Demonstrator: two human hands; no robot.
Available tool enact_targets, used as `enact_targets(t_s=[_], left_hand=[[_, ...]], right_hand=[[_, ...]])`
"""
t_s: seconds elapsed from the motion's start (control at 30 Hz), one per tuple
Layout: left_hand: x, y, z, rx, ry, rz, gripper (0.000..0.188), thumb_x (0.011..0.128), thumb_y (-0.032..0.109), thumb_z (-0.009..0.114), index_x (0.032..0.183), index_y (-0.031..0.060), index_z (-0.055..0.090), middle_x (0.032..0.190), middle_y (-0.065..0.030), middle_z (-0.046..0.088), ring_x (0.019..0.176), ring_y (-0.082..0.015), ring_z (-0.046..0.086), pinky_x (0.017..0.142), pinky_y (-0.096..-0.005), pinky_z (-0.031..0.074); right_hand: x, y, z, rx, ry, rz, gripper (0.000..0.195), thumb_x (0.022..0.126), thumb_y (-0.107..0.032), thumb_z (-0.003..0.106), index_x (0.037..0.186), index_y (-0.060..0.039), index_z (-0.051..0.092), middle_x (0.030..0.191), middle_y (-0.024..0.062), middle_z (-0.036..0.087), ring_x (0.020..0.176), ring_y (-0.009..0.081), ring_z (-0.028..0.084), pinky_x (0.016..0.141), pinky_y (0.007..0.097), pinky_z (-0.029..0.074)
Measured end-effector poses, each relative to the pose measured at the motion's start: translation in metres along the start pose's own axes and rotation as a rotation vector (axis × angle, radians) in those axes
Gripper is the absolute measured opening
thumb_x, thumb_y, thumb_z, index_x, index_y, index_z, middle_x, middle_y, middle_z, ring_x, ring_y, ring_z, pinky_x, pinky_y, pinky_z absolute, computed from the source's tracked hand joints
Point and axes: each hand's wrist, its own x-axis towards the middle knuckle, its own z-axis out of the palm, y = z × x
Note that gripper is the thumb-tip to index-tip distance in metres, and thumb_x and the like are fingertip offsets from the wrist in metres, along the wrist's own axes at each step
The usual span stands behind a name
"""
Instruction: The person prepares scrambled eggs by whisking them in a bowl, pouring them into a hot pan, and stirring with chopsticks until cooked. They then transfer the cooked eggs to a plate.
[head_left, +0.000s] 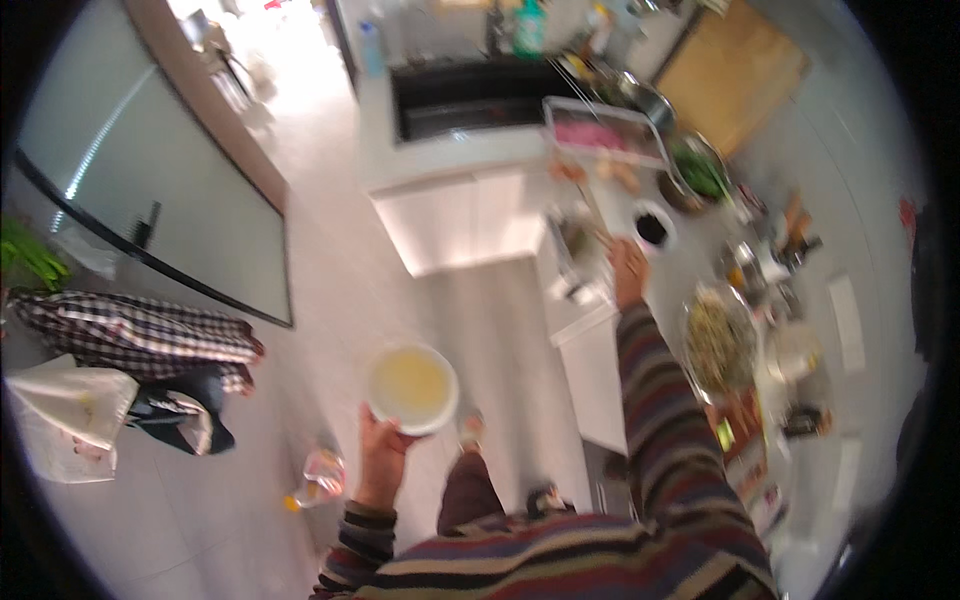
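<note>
My left hand (384, 450) grips the rim of a white bowl (448, 409) holding a pale yellow liquid (411, 377). The bowl is above the floor, away from the counter. My right hand (630, 266) reaches out over the counter edge, its fingers closed on a thin wooden stick-like utensil (591, 204), blurred and perhaps chopsticks. Just below that utensil is a grey rectangular container (571, 244), whose contents are not clear. Close to my right hand stands a white bowl with dark contents (651, 229).
A black sink (465, 101) lies ahead, with a clear tray (626, 146) of pink food beside it. Along the right counter are a bowl of greens (699, 169) and a dish of shredded food (716, 341). A glass door (172, 172) and a plastic bottle (322, 476) are leftward.
</note>
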Motion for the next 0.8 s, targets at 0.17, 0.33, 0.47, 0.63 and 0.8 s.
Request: enact_targets(t_s=[0.17,0.33,0.47,0.63,0.8], left_hand=[[0.055,0.023,-0.006,-0.039,-0.057,-0.057,0.054,0.093,0.004,0.048,0.141,0.0089,0.025,0.135,-0.0208,0.051,0.121,-0.0376,0.06,0.095,-0.0571,0.055],[0.081,0.036,0.013,0.029,-0.137,-0.172,0.056,0.095,0.006,0.047,0.145,0.0066,0.023,0.14,-0.0196,0.048,0.125,-0.0375,0.056,0.1,-0.058,0.052],[0.081,0.028,0.033,0.019,-0.217,-0.193,0.062,0.094,0.008,0.051,0.148,0.0094,0.019,0.135,-0.0194,0.052,0.117,-0.0338,0.062,0.094,-0.0496,0.057],[0.052,0.008,0.063,0.061,-0.328,-0.242,0.064,0.095,0.008,0.051,0.151,0.0094,0.019,0.13,-0.0183,0.054,0.112,-0.0313,0.064,0.094,-0.0473,0.057],[-0.004,-0.021,0.09,0.135,-0.45,-0.313,0.065,0.096,0.009,0.052,0.151,0.0079,0.018,0.126,-0.0193,0.055,0.101,-0.031,0.068,0.094,-0.0468,0.057]], right_hand=[[0.005,-0.014,-0.014,-0.079,0.047,-0.05,0.021,0.102,-0.02,0.055,0.1,-0.0016,0.065,0.089,0.0016,0.062,0.081,0.0101,0.06,0.075,0.0269,0.053],[-0.021,-0.014,-0.039,0.123,0.197,0.177,0.022,0.103,-0.022,0.055,0.105,-0.0022,0.064,0.091,0.0045,0.065,0.077,0.0129,0.065,0.072,0.0289,0.057],[-0.054,-0.063,-0.041,0.438,0.279,0.312,0.024,0.103,-0.023,0.055,0.112,-0.0026,0.061,0.091,0.0078,0.068,0.076,0.0159,0.068,0.068,0.0293,0.059],[-0.117,-0.148,-0.062,0.65,0.204,0.358,0.025,0.105,-0.023,0.051,0.112,-0.001,0.061,0.091,0.0102,0.069,0.074,0.0178,0.067,0.068,0.0292,0.059],[-0.211,-0.201,-0.136,0.75,0.2,0.271,0.025,0.103,-0.027,0.056,0.108,-0.0038,0.064,0.092,0.0088,0.069,0.073,0.0172,0.066,0.067,0.0279,0.058]])
